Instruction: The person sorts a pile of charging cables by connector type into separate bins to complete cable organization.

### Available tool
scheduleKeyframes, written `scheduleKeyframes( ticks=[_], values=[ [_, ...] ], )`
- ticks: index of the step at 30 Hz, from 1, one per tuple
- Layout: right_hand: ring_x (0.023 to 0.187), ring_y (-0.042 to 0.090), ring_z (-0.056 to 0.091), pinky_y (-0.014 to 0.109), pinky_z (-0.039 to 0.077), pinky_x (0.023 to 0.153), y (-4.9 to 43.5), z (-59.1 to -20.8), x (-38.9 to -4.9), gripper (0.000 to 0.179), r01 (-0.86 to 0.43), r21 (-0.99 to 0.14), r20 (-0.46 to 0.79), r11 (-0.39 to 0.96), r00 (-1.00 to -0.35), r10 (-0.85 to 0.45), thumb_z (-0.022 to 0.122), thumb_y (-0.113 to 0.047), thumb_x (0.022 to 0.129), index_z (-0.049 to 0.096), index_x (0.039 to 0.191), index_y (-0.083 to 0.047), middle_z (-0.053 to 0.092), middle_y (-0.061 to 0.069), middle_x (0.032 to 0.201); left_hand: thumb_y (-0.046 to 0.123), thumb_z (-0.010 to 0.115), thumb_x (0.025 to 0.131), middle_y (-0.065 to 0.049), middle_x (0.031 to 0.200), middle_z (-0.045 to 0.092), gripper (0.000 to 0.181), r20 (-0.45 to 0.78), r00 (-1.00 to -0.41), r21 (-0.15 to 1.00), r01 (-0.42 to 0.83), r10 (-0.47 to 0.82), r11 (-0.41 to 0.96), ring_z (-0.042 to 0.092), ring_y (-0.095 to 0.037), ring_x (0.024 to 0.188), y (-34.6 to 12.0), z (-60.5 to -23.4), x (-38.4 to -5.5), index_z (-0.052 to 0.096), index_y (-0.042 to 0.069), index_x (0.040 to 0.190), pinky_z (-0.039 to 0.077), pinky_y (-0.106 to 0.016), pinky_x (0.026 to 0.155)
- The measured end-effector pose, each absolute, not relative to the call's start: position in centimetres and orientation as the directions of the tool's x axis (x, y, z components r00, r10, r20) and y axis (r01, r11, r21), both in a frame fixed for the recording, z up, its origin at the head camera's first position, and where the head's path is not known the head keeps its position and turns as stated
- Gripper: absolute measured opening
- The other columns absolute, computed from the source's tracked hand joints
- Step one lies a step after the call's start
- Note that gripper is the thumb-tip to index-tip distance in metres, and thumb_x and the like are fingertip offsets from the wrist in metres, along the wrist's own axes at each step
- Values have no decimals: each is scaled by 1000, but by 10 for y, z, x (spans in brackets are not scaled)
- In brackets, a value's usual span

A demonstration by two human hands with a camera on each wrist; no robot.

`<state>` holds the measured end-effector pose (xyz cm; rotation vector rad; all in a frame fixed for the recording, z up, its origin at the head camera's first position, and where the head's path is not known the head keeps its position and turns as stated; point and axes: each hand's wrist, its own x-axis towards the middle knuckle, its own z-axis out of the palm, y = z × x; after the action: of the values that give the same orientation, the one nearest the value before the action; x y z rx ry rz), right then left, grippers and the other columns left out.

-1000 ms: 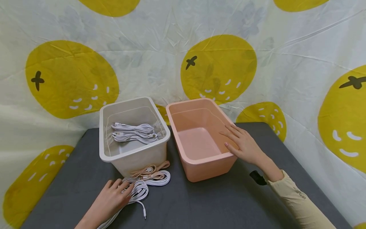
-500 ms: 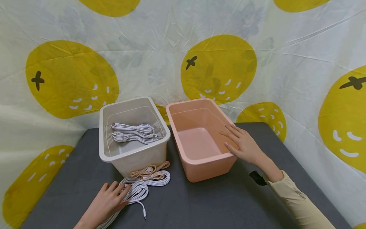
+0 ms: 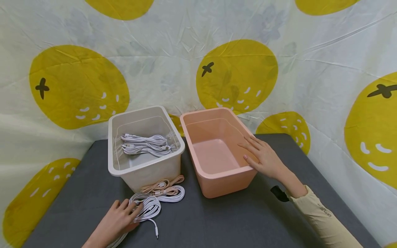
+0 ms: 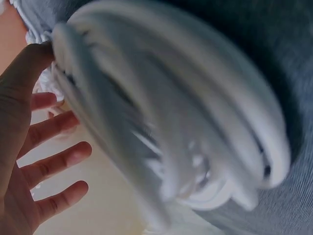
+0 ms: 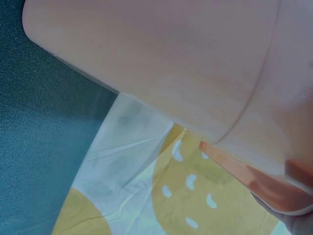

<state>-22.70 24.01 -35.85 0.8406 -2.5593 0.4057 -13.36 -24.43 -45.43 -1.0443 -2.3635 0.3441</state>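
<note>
My left hand (image 3: 116, 220) is at coiled white cables (image 3: 152, 208) on the near left of the table. In the left wrist view its thumb touches a blurred white cable coil (image 4: 195, 93), while the other fingers spread straight beside it. One cable end with a plug (image 3: 156, 232) lies loose. Peach-coloured cables (image 3: 155, 186) and another white coil (image 3: 176, 193) lie just beyond. My right hand (image 3: 263, 156) rests on the right rim of the pink bin (image 3: 223, 187), fingers extended over its inner side. The right wrist view shows mostly the bin's outer wall (image 5: 146, 58).
A pale grey bin (image 3: 152, 175) stands left of the pink one, holding bundled white cables (image 3: 144, 139). Both bins stand on a dark grey tabletop (image 3: 217, 220). A white cloth with yellow fruit print (image 3: 167, 69) hangs behind and along the sides.
My left hand has shifted slightly left and back over the white cables, uncovering a little more of the coil. My right hand has stayed on the pink bin's rim.
</note>
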Motion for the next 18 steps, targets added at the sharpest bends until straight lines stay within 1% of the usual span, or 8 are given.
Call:
scheduleKeyframes(
  ticks=[4, 8, 9, 11, 12, 13, 16, 18],
  values=[
    [127, 38, 32, 56, 27, 97, 240, -359, -227, 43, -613, -137, 468, 778, -732, -495, 54, -29, 85, 49, 127, -19, 40, 18, 137, 45, 76, 52, 2, 79, 55, 56, 361, -551, -435, 614, 753, 658, 48, -17, 71, -243, -458, -133, 63, 19, 100, 32, -33, 56],
    [127, 38, 32, 56, 26, 97, 240, -358, -226, 43, -612, -142, 466, 778, -734, -494, 54, -28, 85, 50, 127, -18, 40, 18, 137, 37, 73, 55, 1, 78, 55, 48, 395, -531, -429, 615, 750, 662, 49, -19, 72, -242, -462, -134, 62, 17, 97, 33, -35, 56],
    [127, 38, 32, 56, 26, 97, 240, -358, -226, 43, -612, -142, 465, 778, -735, -493, 54, -28, 85, 50, 127, -18, 40, 18, 137, 33, 68, 58, 0, 78, 55, 42, 411, -522, -423, 617, 747, 664, 50, -19, 72, -241, -463, -134, 62, 16, 96, 33, -35, 57],
    [127, 37, 32, 56, 26, 97, 240, -358, -226, 43, -610, -145, 463, 779, -738, -491, 54, -28, 85, 50, 127, -18, 40, 18, 137, 27, 56, 68, -1, 78, 56, 29, 446, -501, -418, 617, 742, 667, 52, -20, 72, -239, -466, -135, 62, 14, 93, 34, -36, 57],
    [127, 37, 32, 56, 27, 97, 240, -358, -226, 43, -608, -143, 463, 781, -738, -491, 53, -29, 85, 50, 127, -18, 40, 18, 137, 25, 48, 73, -1, 77, 56, 26, 463, -490, -417, 614, 738, 670, 53, -21, 72, -238, -467, -135, 61, 13, 92, 34, -36, 57],
    [127, 37, 32, 56, 27, 97, 240, -358, -226, 43, -608, -143, 463, 781, -738, -490, 53, -29, 85, 50, 127, -18, 40, 18, 137, 22, 41, 78, -2, 77, 56, 26, 481, -480, -416, 612, 734, 673, 53, -21, 72, -237, -468, -135, 61, 12, 91, 34, -36, 57],
    [127, 38, 32, 56, 26, 97, 239, -357, -226, 43, -608, -141, 463, 781, -738, -491, 54, -28, 85, 50, 127, -18, 40, 18, 137, 19, 16, 88, -2, 73, 55, 44, 520, -464, -412, 599, 717, 687, 54, -22, 69, -233, -471, -135, 60, 11, 88, 33, -35, 56],
    [127, 38, 32, 56, 26, 97, 239, -357, -226, 43, -609, -143, 464, 780, -737, -491, 54, -28, 85, 50, 127, -18, 40, 18, 137, 19, 11, 90, -2, 70, 53, 50, 530, -464, -410, 592, 710, 694, 53, -21, 65, -232, -472, -134, 60, 11, 88, 32, -34, 55]
  ],
)
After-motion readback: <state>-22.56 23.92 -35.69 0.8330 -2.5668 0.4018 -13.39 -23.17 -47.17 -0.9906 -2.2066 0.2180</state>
